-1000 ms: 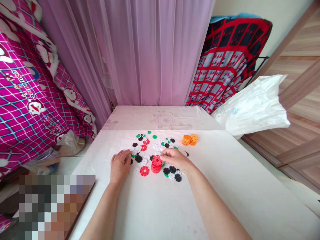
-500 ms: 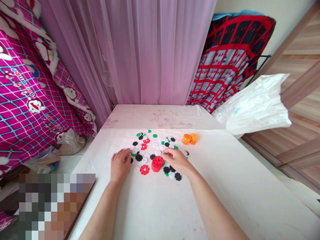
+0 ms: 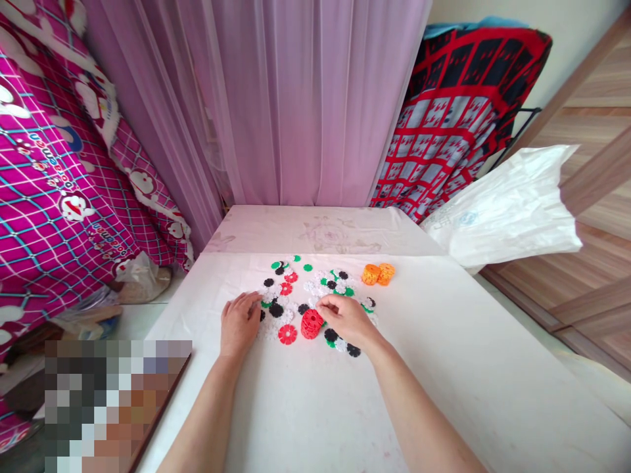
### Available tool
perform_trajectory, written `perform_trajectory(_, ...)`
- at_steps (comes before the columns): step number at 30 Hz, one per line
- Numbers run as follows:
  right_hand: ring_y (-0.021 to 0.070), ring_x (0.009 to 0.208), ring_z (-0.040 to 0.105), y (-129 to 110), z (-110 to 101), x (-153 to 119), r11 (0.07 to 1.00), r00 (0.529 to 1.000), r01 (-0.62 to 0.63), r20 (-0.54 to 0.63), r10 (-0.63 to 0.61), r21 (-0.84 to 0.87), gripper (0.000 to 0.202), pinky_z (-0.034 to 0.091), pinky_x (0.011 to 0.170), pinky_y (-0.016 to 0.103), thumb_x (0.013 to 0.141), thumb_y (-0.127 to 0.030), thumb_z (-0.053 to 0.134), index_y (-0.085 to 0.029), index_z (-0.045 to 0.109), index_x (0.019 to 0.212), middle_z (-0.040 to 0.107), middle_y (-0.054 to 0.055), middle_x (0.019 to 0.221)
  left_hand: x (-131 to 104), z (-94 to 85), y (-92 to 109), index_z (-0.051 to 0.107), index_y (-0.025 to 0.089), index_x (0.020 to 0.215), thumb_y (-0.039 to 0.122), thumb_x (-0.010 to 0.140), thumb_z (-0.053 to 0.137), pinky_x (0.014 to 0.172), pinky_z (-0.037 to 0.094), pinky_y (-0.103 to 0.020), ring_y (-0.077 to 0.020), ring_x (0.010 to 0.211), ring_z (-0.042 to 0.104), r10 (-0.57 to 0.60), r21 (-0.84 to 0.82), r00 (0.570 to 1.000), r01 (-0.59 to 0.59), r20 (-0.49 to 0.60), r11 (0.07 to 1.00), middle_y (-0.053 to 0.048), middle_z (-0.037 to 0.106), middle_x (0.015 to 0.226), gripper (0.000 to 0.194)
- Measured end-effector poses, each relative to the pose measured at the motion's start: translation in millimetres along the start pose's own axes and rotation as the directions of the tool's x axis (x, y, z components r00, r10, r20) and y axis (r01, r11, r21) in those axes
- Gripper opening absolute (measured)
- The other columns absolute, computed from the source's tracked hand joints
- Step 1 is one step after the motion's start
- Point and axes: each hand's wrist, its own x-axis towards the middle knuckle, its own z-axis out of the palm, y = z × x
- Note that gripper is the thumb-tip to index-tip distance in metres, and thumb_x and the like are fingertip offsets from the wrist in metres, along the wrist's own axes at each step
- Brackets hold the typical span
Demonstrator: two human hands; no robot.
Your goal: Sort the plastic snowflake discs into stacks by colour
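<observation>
Going from the table's [image 3: 444, 368] left edge towards its right, my left hand [image 3: 240, 323] lies palm down at the pile's left side, fingers loosely bent; I can't tell whether anything is under them. Dragging it inward could pull the overlapping white snowflake discs [image 3: 269, 328] over one another and bury the black disc [image 3: 276, 309] among them. The loose red snowflake disc [image 3: 287, 334] lies flat between that hand and the red disc stack [image 3: 311, 324], where a sideways nudge could shift it.

The stack itself stands between my hands, well in from the side edges. It looks uneven and lightly seated, so a brush from my right hand [image 3: 345, 318] could spill it. That hand is just beside it, thumb and forefinger drawn narrow; whether a piece is pinched there I can't tell. My wrist is near the black discs [image 3: 353, 351] and could sweep them aside.

The pieces look like thin, stiff plastic, round with notched rims; the loose red one shows a hole in its middle. The white ones look frosty and blur together. Towards the far right corner, the orange disc stacks [image 3: 371, 274] form short, ridged cylinders. The table's pale covering looks smooth, with faint printed flowers and a crease running across it near the far edge.
</observation>
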Motion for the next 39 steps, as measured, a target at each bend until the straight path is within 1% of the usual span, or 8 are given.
perform_trajectory(5, 0.0156, 0.073, 0.064, 5, -3, 5, 1.0, 1.0, 0.018, -0.008, -0.018, -0.011, 0.02, 0.044, 0.069, 0.025, 0.085, -0.032, 0.054, -0.022, 0.071, 0.087, 0.073, 0.0, 0.081, 0, 0.5, -1, 0.07, 0.027, 0.109, 0.024, 0.09, 0.047, 0.113, 0.035, -0.05, -0.0254, 0.13, 0.056, 0.008, 0.006, 1.0, -0.008, -0.008, 1.0, -0.003, 0.071, 0.126, 0.03)
perform_trajectory(10, 0.0155, 0.079, 0.065, -1, -6, 39, 0.985, 0.999, 0.053, -0.002, -0.054, -0.167, 0.018, 0.045, 0.071, 0.024, 0.088, -0.028, 0.055, -0.023, 0.072, 0.089, 0.074, 0.0, 0.086, 0, 0.6, -1, 0.071, 0.027, 0.107, 0.024, 0.089, 0.047, 0.112, 0.037, -0.048, -0.0248, 0.128, 0.057, 0.02, 0.001, 1.0, -0.02, -0.016, 1.0, -0.003, 0.071, 0.125, 0.03)
perform_trajectory(13, 0.0149, 0.088, 0.066, -10, 2, 68, 0.928, 0.99, 0.129, 0.091, -0.104, -0.35, 0.02, 0.045, 0.077, 0.023, 0.088, -0.025, 0.056, -0.026, 0.073, 0.099, 0.075, 0.0, 0.101, 0, 1.0, -2, 0.071, 0.027, 0.108, 0.024, 0.089, 0.048, 0.112, 0.036, -0.049, -0.0253, 0.129, 0.057, 0.012, -0.006, 1.0, -0.012, -0.011, 1.0, -0.004, 0.071, 0.125, 0.03)
perform_trajectory(16, 0.0182, 0.099, 0.066, -18, 17, 92, 0.832, 0.985, 0.152, 0.146, -0.087, -0.533, 0.025, 0.046, 0.083, 0.025, 0.087, -0.03, 0.06, -0.025, 0.071, 0.109, 0.071, 0.004, 0.116, 0, 2.2, -2, 0.071, 0.028, 0.109, 0.024, 0.09, 0.048, 0.112, 0.035, -0.051, -0.0258, 0.129, 0.056, -0.006, -0.01, 1.0, 0.006, -0.011, 1.0, -0.004, 0.071, 0.126, 0.03)
perform_trajectory(19, 0.0235, 0.107, 0.064, -24, 30, 109, 0.792, 0.989, 0.125, 0.139, -0.051, -0.598, 0.029, 0.046, 0.086, 0.029, 0.083, -0.036, 0.065, -0.022, 0.071, 0.108, 0.067, 0.01, 0.12, -1, 3.0, -2, 0.071, 0.029, 0.11, 0.025, 0.091, 0.046, 0.112, 0.035, -0.052, -0.026, 0.13, 0.055, -0.009, -0.01, 1.0, 0.009, -0.014, 1.0, -0.004, 0.07, 0.127, 0.031)
perform_trajectory(23, 0.0237, 0.11, 0.063, -31, 35, 124, 0.772, 0.985, 0.123, 0.169, -0.02, -0.623, 0.035, 0.047, 0.086, 0.028, 0.081, -0.043, 0.069, -0.025, 0.07, 0.111, 0.065, 0.009, 0.123, -2, 2.6, -2, 0.07, 0.029, 0.111, 0.026, 0.092, 0.045, 0.112, 0.035, -0.052, -0.0262, 0.131, 0.055, -0.006, -0.003, 1.0, 0.006, -0.004, 1.0, -0.004, 0.07, 0.128, 0.031)
perform_trajectory(30, 0.025, 0.104, 0.066, -34, 34, 131, 0.771, 0.984, 0.1, 0.179, 0.019, -0.629, 0.037, 0.048, 0.079, 0.028, 0.078, -0.047, 0.072, -0.023, 0.071, 0.106, 0.069, 0.01, 0.119, -1, 2.8, -2, 0.071, 0.029, 0.11, 0.025, 0.09, 0.048, 0.113, 0.034, -0.052, -0.0259, 0.13, 0.055, -0.012, -0.017, 1.0, 0.012, -0.002, 1.0, -0.004, 0.07, 0.127, 0.03)
perform_trajectory(39, 0.0275, 0.106, 0.065, -21, 35, 119, 0.743, 0.984, 0.172, 0.151, -0.096, -0.647, 0.03, 0.045, 0.085, 0.03, 0.081, -0.036, 0.066, -0.018, 0.069, 0.105, 0.07, 0.014, 0.114, -2, 1.3, 0, 0.07, 0.029, 0.11, 0.025, 0.092, 0.046, 0.114, 0.031, -0.053, -0.0261, 0.132, 0.053, -0.02, -0.027, 1.0, 0.021, 0.009, 0.999, -0.003, 0.069, 0.129, 0.031)
